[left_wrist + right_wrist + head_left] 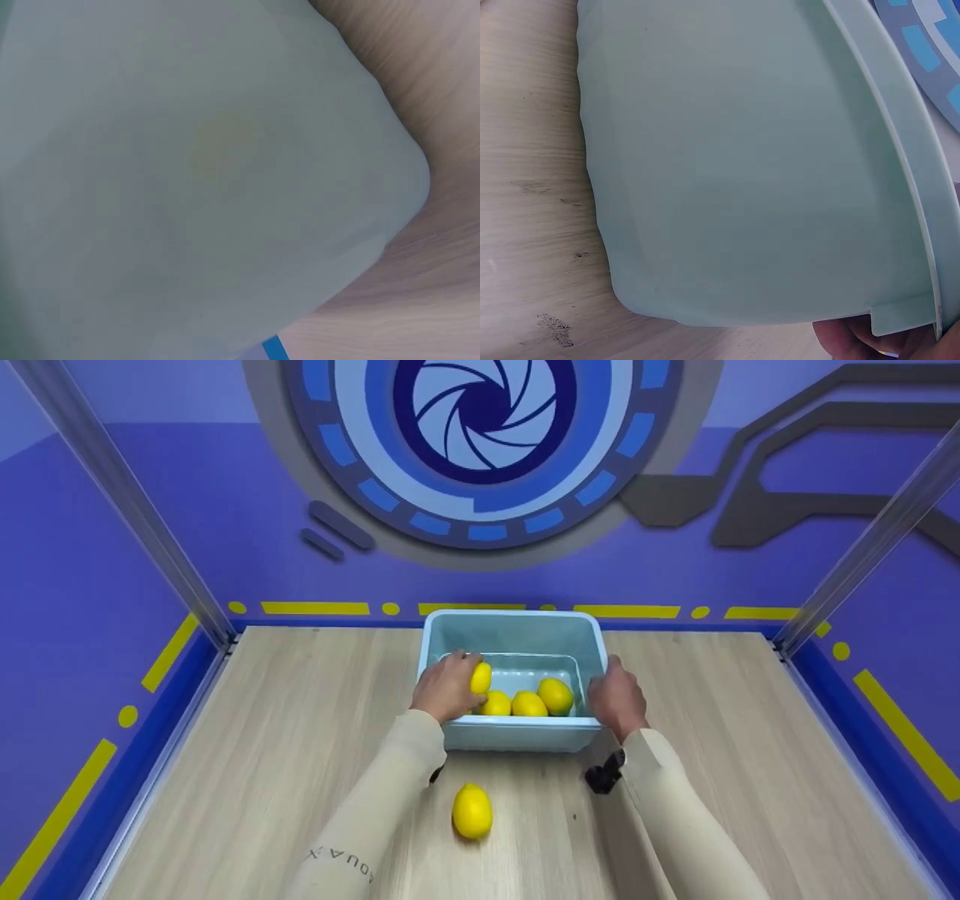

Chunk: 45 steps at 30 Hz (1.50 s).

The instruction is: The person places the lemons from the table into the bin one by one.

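Note:
A light blue plastic bin (525, 735) stands on the table near the back wall. My left hand (448, 688) reaches over its left rim and holds a yellow lemon (481, 678) inside, fingers on top and thumb below. Three more lemons (529, 704) lie along the bin's near inner wall. On the right, my right hand (619, 699) grips the bin's rim; its fingers (840, 341) curl under the rim's corner in the right wrist view. The bin's outer wall (225, 187) fills most of the left wrist view, hiding the left hand there.
One lemon (472, 811) lies on the wooden table (315, 675) in front of the bin, between the forearms. A blue-purple patterned wall (525, 577) rises close behind the bin. Metal posts (172, 555) mark the back corners, with side panels at left and right.

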Each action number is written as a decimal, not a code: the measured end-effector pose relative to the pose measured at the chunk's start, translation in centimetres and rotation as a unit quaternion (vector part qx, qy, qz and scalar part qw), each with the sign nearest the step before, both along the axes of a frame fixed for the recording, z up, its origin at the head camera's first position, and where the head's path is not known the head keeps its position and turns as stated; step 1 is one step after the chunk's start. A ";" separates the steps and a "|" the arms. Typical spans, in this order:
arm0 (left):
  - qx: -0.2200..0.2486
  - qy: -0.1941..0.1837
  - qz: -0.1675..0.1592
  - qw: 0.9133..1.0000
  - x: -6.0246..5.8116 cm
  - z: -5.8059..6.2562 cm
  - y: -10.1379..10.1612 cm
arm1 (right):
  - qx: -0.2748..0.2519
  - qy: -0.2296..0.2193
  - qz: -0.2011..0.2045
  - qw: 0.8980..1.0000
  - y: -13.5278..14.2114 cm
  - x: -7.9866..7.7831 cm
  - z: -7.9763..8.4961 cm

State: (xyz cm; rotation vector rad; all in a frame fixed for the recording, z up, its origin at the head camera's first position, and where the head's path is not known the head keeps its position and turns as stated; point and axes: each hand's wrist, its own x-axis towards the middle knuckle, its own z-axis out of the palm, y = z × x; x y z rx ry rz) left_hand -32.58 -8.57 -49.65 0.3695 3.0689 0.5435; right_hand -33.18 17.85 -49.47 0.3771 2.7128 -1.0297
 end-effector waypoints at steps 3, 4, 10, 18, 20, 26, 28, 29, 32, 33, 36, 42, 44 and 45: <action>-0.003 -0.004 0.000 1.000 0.0 0.0 0.0 | 0.007 0.006 0.003 1.000 0.0 -0.1 0.0; -0.003 -0.006 0.001 1.000 0.0 0.0 0.1 | 0.008 0.007 0.005 1.000 0.0 -0.1 0.0; -0.005 -0.014 0.007 1.000 -0.1 0.1 0.1 | -0.001 -0.014 -0.001 1.000 -0.1 -0.2 0.2; -0.013 -0.014 0.005 1.000 -0.2 0.0 0.1 | -0.005 -0.017 -0.003 1.000 -0.1 -0.2 0.3; -0.013 -0.015 0.005 1.000 -0.1 0.1 0.1 | -0.006 -0.017 -0.004 1.000 -0.1 -0.1 0.3; -0.017 -0.020 0.007 1.000 -0.1 0.1 0.1 | 0.001 -0.010 -0.001 1.000 -0.2 0.1 0.3; -0.017 -0.020 0.010 1.000 -0.1 0.1 0.1 | 0.003 -0.005 0.000 1.000 -0.1 0.1 0.2; -0.015 -0.021 0.012 1.000 -0.1 0.1 0.1 | 0.003 -0.004 0.000 1.000 -0.1 0.1 0.2; -0.008 -0.015 0.014 1.000 -0.1 0.1 0.1 | 0.003 0.004 -0.001 1.000 -0.1 0.1 0.1; -0.006 -0.013 0.015 1.000 -0.1 0.1 0.1 | 0.003 0.005 -0.001 1.000 -0.1 0.1 0.1; -0.003 -0.011 0.015 1.000 -0.2 0.0 0.2 | 0.004 0.005 -0.001 1.000 -0.1 0.0 0.1; -0.010 -0.010 0.006 1.000 -0.3 0.0 0.2 | -0.001 -0.007 -0.005 1.000 -0.1 0.1 0.2; -0.012 -0.004 0.003 1.000 -0.3 0.0 0.2 | -0.005 -0.009 -0.006 1.000 -0.1 0.1 0.3; -0.012 -0.002 0.002 1.000 -0.2 0.0 0.2 | -0.008 -0.009 -0.006 1.000 -0.1 0.1 0.3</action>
